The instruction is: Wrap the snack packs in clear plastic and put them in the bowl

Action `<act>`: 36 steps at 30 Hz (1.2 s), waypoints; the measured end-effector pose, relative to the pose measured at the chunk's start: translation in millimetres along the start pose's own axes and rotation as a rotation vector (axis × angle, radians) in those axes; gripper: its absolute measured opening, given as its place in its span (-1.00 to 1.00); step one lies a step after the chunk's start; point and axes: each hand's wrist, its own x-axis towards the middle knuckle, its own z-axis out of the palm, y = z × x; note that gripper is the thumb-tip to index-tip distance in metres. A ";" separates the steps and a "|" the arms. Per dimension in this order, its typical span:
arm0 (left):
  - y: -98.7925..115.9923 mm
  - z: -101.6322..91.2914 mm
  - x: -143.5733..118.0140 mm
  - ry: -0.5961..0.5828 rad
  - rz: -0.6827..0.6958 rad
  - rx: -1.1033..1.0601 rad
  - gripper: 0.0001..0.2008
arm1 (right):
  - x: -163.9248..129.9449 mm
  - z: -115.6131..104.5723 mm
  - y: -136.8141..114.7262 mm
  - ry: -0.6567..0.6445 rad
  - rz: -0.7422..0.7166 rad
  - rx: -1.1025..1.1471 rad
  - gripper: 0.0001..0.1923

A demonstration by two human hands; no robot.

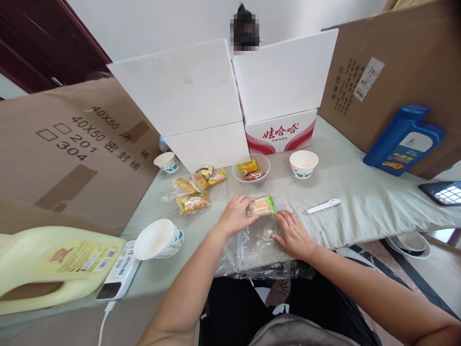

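Snack packet (pixel 260 207) sits pinched by the left hand (pixel 235 214); the right hand (pixel 294 234), at its four o'clock, curls loosely, hold unclear.

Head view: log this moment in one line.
left hand: holding wrapped snack; right hand: at its green end; nearby: clear plastic; beyond: translucent bowl

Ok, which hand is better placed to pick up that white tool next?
Probably the right hand: it is nearer the white tool, which lies out to its right. The left hand is farther away and holds the snack packet.
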 end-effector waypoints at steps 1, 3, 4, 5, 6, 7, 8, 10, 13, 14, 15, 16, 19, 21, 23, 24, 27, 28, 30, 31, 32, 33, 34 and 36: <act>-3.1 0.5 7.7 0.002 -0.010 -0.004 -0.56 | 0.4 0.4 0.6 -0.017 -0.002 -0.011 -0.49; -7.5 6.2 21.3 -0.048 -0.027 0.000 -0.58 | 1.3 -0.2 0.9 -0.048 -0.004 -0.027 -0.58; -8.7 10.6 26.6 -0.087 -0.031 0.009 -0.57 | 1.6 -0.9 0.6 -0.058 -0.004 -0.031 -0.60; -9.4 15.3 30.6 -0.125 -0.030 0.022 -0.54 | 1.7 -1.6 0.2 -0.064 -0.003 -0.032 -0.62; -9.8 19.6 33.3 -0.154 -0.026 0.038 -0.50 | 1.8 -2.3 -0.3 -0.067 -0.001 -0.031 -0.62; -10.2 23.1 34.6 -0.169 -0.019 0.054 -0.45 | 1.8 -3.1 -0.8 -0.069 0.002 -0.028 -0.62; -10.9 25.4 34.7 -0.173 -0.012 0.067 -0.42 | 1.9 -3.9 -1.4 -0.071 0.005 -0.024 -0.62; -15.2 25.4 31.9 -0.172 -0.006 0.072 -0.40 | 2.3 -5.6 -2.4 -0.076 0.010 -0.014 -0.63; -33.5 13.3 23.7 -0.191 -0.046 0.035 -0.43 | 3.3 -7.1 -3.3 -0.084 0.019 -0.005 -0.63; -42.7 6.2 21.0 -0.199 -0.076 0.023 -0.44 | 3.5 -7.0 -3.3 -0.084 0.023 -0.002 -0.64; -52.6 -2.4 19.0 -0.206 -0.113 0.014 -0.44 | 3.6 -6.7 -3.3 -0.081 0.025 0.000 -0.64; -62.3 -12.3 18.1 -0.203 -0.150 0.009 -0.44 | 3.6 -6.2 -3.1 -0.077 0.028 0.001 -0.64; -81.8 -48.2 25.2 -0.133 -0.198 0.038 -0.45 | 3.2 -4.5 -2.5 -0.064 0.030 0.004 -0.65; -81.5 -73.4 39.3 -0.076 -0.174 0.173 -0.49 | 3.2 -4.2 -2.3 -0.066 0.034 0.005 -0.66; -72.3 -95.9 58.9 -0.083 -0.151 0.334 -0.51 | 3.5 -4.5 -2.3 -0.073 0.038 0.006 -0.65; -66.2 -105.5 69.6 -0.101 -0.135 0.393 -0.51 | 3.7 -4.6 -2.3 -0.077 0.040 0.007 -0.65; -50.2 -128.3 98.3 -0.178 -0.108 0.512 -0.54 | 4.0 -4.5 -2.2 -0.081 0.046 0.014 -0.64; -46.9 -134.6 105.3 -0.237 -0.117 0.537 -0.54 | 4.0 -4.2 -2.2 -0.081 0.048 0.018 -0.64; -43.4 -146.2 115.1 -0.410 -0.174 0.552 -0.52 | 3.9 -3.7 -2.4 -0.076 0.052 0.023 -0.65; -42.7 -151.5 118.1 -0.499 -0.215 0.545 -0.51 | 3.9 -3.6 -2.6 -0.072 0.054 0.025 -0.65; -42.3 -156.4 120.5 -0.565 -0.256 0.532 -0.49 | 3.9 -3.5 -2.8 -0.070 0.054 0.026 -0.65; -41.8 -160.3 122.7 -0.596 -0.288 0.523 -0.48 | 3.9 -3.5 -2.9 -0.068 0.055 0.026 -0.65; -40.9 -162.7 125.1 -0.591 -0.305 0.527 -0.47 | 3.9 -3.6 -3.1 -0.068 0.056 0.026 -0.64; -37.5 -160.9 131.9 -0.507 -0.294 0.588 -0.48 | 4.0 -4.1 -3.2 -0.076 0.056 0.027 -0.64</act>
